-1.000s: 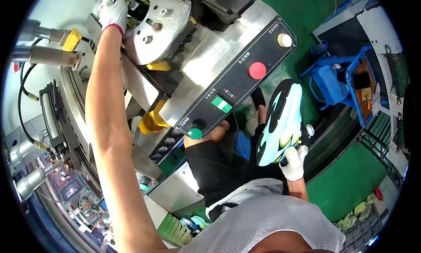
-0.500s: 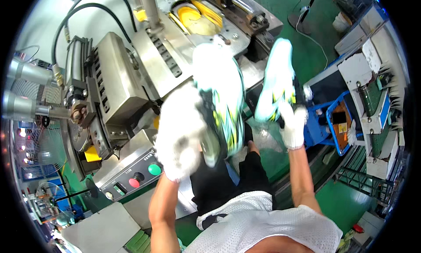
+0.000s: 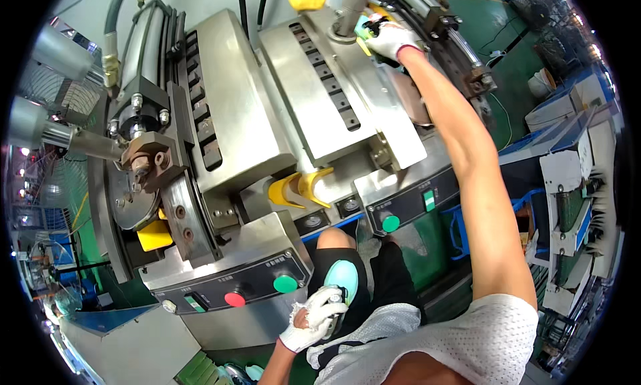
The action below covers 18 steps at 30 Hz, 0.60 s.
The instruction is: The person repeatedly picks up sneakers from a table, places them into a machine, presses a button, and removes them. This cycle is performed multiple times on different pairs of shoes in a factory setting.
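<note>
White knitted gloves cover both hands. My left hand [image 3: 312, 321], low over my lap, is closed round a mint-green shoe [image 3: 342, 275]; its toe points away from me and the rest is partly behind the fingers. My right arm stretches far forward over the machine. At the far station my right hand [image 3: 390, 40] is closed on a second mint-green shoe [image 3: 362, 28] with a dark part at the fingers. The steel post [image 3: 352, 8] hides much of that shoe.
Beneath the steel machine covers [image 3: 237, 111] sit curved yellow pads [image 3: 300, 188]. On the near panel [image 3: 230, 288] are a red button [image 3: 235, 299] and a green button [image 3: 286, 283]. A second panel [image 3: 414, 201] stands right of it. A blue-framed cart [image 3: 461, 231] is at the right.
My right hand has moved forward and up to the machine's far station with its shoe. My left hand has drawn back to my lap with the other shoe. The view has shifted left.
</note>
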Motion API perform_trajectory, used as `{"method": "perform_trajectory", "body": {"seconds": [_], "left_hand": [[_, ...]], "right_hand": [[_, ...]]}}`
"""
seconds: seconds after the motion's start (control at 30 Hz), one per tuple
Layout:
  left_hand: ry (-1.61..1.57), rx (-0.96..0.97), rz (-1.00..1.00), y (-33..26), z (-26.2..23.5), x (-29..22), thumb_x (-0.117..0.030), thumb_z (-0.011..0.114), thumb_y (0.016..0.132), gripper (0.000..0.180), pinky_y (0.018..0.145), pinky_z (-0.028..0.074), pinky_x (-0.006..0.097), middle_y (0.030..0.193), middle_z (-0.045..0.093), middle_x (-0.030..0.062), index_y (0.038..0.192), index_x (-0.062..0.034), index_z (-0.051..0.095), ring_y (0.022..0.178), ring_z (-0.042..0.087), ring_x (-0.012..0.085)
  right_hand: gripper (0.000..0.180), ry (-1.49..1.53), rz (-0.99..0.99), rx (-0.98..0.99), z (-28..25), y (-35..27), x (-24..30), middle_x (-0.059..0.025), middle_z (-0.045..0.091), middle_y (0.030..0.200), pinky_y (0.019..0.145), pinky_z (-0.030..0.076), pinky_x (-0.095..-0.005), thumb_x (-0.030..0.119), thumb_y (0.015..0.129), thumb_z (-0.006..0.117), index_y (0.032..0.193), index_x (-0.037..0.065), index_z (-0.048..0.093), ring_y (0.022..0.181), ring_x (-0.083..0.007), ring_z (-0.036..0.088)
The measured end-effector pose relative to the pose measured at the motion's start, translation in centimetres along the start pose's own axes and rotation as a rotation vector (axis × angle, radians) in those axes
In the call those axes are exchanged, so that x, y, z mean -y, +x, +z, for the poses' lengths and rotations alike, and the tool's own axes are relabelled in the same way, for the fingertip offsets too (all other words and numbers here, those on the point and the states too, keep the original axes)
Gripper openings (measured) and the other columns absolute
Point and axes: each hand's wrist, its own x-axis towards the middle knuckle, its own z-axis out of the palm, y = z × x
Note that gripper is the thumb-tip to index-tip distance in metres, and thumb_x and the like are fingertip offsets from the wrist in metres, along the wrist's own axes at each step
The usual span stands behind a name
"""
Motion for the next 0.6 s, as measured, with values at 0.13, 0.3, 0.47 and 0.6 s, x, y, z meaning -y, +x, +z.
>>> {"method": "perform_trajectory", "body": {"seconds": [0.13, 0.3, 0.47, 0.6], "left_hand": [[0.021, -0.058, -0.004, -0.4, 1.6, 1.5, 0.0, 0.058, 0.077, 0.041, 0.112, 0.044, 0.053, 0.134, 0.059, 0.0212, 0.113, -0.0128, 0.072, 0.13, 0.055, 0.0464], [-0.003, -0.077, 0.015, -0.2, 1.9, 1.2, 0.0, 0.062, 0.081, 0.031, 0.112, 0.045, 0.048, 0.132, 0.058, 0.0194, 0.108, -0.0102, 0.073, 0.126, 0.057, 0.0418], [-0.051, -0.205, -0.006, -1.0, 3.7, 2.0, 0.006, 0.063, 0.082, 0.029, 0.107, 0.047, 0.046, 0.13, 0.059, 0.0174, 0.104, -0.0085, 0.075, 0.121, 0.059, 0.0382], [0.007, -0.214, 0.012, -0.7, 5.2, 1.6, 0.006, 0.064, 0.088, 0.029, 0.108, 0.047, 0.041, 0.133, 0.06, 0.0156, 0.111, -0.0091, 0.072, 0.123, 0.061, 0.032]], "right_hand": [[0.066, -0.082, 0.022, 0.223, -0.9, -0.2, 1.2, -0.0212, 0.071, 0.131, 0.101, 0.054, -0.0445, 0.056, 0.086, 0.059, 0.124, 0.005, 0.074, 0.118, -0.035, 0.069], [0.065, -0.004, -0.046, 0.154, -6.4, -8.1, 4.7, -0.023, 0.076, 0.103, 0.095, 0.055, -0.0452, 0.055, 0.097, 0.051, 0.112, -0.003, 0.076, 0.11, -0.0357, 0.072], [0.074, 0.551, -0.492, -0.314, -9.6, -32.4, 8.1, -0.0295, 0.054, 0.15, 0.118, 0.041, -0.0487, 0.03, 0.087, 0.077, 0.147, -0.004, 0.051, 0.14, -0.0457, 0.052], [0.085, 0.447, -0.33, -0.032, -1.1, -41.8, 7.8, -0.0282, 0.036, 0.163, 0.13, 0.018, -0.0547, 0.043, 0.089, 0.072, 0.156, -0.001, 0.042, 0.154, -0.0461, 0.03]]}}
